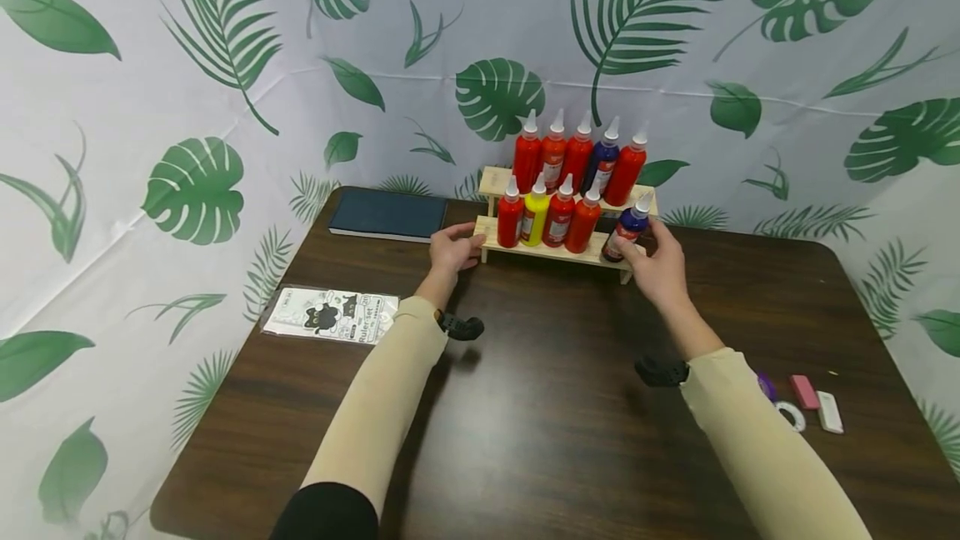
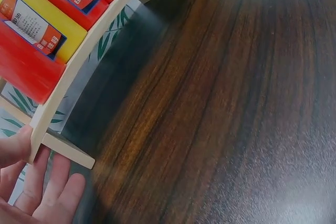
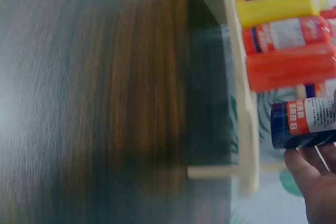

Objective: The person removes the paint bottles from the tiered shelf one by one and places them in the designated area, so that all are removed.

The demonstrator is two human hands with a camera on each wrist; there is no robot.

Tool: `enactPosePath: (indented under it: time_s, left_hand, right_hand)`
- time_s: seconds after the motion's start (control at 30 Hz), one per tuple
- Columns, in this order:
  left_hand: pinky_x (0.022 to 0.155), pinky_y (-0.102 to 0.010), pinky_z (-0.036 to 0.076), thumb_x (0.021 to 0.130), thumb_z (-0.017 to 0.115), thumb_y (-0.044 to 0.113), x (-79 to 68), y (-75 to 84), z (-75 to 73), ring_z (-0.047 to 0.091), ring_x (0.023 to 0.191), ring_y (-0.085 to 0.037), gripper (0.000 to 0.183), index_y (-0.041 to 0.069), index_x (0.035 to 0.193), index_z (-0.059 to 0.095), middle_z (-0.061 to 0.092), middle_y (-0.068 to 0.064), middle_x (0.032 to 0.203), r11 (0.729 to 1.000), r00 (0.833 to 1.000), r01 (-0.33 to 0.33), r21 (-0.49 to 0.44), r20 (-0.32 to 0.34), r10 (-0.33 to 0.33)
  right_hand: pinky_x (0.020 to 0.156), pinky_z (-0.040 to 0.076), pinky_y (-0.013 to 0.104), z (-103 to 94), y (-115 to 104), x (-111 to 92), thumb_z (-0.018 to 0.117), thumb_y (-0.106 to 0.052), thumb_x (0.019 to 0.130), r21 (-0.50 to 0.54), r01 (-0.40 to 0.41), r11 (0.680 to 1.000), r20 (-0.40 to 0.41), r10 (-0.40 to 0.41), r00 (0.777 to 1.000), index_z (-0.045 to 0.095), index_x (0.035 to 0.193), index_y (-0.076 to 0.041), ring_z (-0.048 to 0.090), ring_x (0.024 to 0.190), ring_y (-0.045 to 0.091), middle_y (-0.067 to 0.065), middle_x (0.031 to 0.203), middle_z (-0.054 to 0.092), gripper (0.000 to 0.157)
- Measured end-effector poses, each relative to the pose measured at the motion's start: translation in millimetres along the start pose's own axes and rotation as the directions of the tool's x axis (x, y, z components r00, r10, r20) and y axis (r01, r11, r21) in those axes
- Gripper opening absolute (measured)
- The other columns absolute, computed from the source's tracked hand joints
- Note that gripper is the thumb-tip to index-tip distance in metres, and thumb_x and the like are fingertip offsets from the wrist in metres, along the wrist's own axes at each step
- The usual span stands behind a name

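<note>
Bottle [image 1: 627,227], dark blue, pinched in right hand [image 1: 663,268] — seating unclear; left hand [image 1: 452,249] pinching wooden rack [image 1: 595,252] at left end

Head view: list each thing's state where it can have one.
Wooden rack, standing, bottles on both tiers
Left hand, gripping the rack's left end
Right hand, gripping the lower blue bottle
Lower blue bottle, held; whether resting on the rack, unclear
Upper blue bottle, upright
Yellow bottle, upright
Red bottles, upright
Dark book, closed, flat
Ruler set, flat, packaged

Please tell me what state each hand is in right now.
Left hand: holding the wooden rack by its end.
Right hand: holding the front dark-blue bottle.
</note>
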State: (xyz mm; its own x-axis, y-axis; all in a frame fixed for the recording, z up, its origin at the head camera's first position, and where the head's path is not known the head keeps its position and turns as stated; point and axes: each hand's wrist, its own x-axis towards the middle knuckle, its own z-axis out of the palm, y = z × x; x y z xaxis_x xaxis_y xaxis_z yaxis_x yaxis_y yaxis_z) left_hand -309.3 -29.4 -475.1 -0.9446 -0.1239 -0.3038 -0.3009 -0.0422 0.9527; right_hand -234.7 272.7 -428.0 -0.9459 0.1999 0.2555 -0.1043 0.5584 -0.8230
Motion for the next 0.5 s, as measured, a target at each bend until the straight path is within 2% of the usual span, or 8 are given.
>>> enactPosePath:
  time_s: [0.1, 0.2, 0.3, 0.37, 0.5]
  left_hand:
    - [0.078, -0.043, 0.057, 0.083, 0.075, 0.012, -0.4, -0.5, 0.5, 0.069, 0.093, -0.033, 0.032, 0.01, 0.114, 0.07, 0.072, -0.015, 0.098, 1.0, 1.0, 0.008, -0.006, -0.01, -0.009]
    - [0.079, -0.043, 0.057, 0.083, 0.076, 0.012, -0.5, -0.2, 1.2, 0.069, 0.093, -0.032, 0.031, 0.011, 0.114, 0.07, 0.072, -0.015, 0.097, 1.0, 1.0, 0.017, -0.004, -0.016, -0.017]
    - [0.08, -0.043, 0.056, 0.083, 0.075, 0.013, -0.1, 0.6, 1.7, 0.069, 0.093, -0.032, 0.031, 0.011, 0.114, 0.07, 0.072, -0.015, 0.098, 1.0, 1.0, 0.026, 0.003, -0.017, -0.026]
    - [0.08, -0.043, 0.056, 0.083, 0.076, 0.013, 0.6, 1.1, 1.8, 0.069, 0.093, -0.032, 0.032, 0.011, 0.114, 0.07, 0.072, -0.015, 0.099, 1.0, 0.999, 0.029, 0.007, -0.018, -0.029]
    - [0.077, -0.042, 0.057, 0.082, 0.076, 0.012, 2.3, 0.4, 2.2, 0.07, 0.091, -0.031, 0.032, 0.011, 0.113, 0.071, 0.072, -0.015, 0.097, 0.999, 0.999, 0.03, 0.011, -0.024, -0.03]
  right_hand:
    - [0.097, 0.043, 0.05, -15.4, 2, -6, 0.066, -0.026, 0.092, -0.028, -0.028, 0.999, -0.028, 0.027, 0.999, 0.047, 0.136, -0.001, 0.052, 0.116, 0.036, 0.023, 0.125, 0.056, 0.054]
    - [0.086, 0.047, 0.033, -30.7, 8, -13, 0.066, -0.025, 0.091, -0.033, -0.072, 0.997, -0.089, 0.069, 0.994, 0.049, 0.135, -0.002, 0.054, 0.112, 0.03, 0.021, 0.122, 0.058, 0.052]
    - [0.076, 0.043, 0.018, -42.8, 17, -20, 0.066, -0.022, 0.091, -0.022, -0.119, 0.993, -0.151, 0.114, 0.982, 0.052, 0.133, -0.002, 0.057, 0.108, 0.025, 0.018, 0.119, 0.059, 0.049]
    - [0.076, 0.042, 0.015, -48.3, 26, -23, 0.066, -0.022, 0.091, -0.028, -0.15, 0.988, -0.173, 0.143, 0.975, 0.051, 0.133, -0.002, 0.058, 0.108, 0.026, 0.018, 0.119, 0.06, 0.049]
    - [0.08, 0.041, 0.021, -53.5, 47, -29, 0.064, -0.023, 0.092, -0.083, -0.201, 0.976, -0.168, 0.185, 0.968, 0.048, 0.136, -0.001, 0.056, 0.113, 0.034, 0.021, 0.124, 0.059, 0.052]
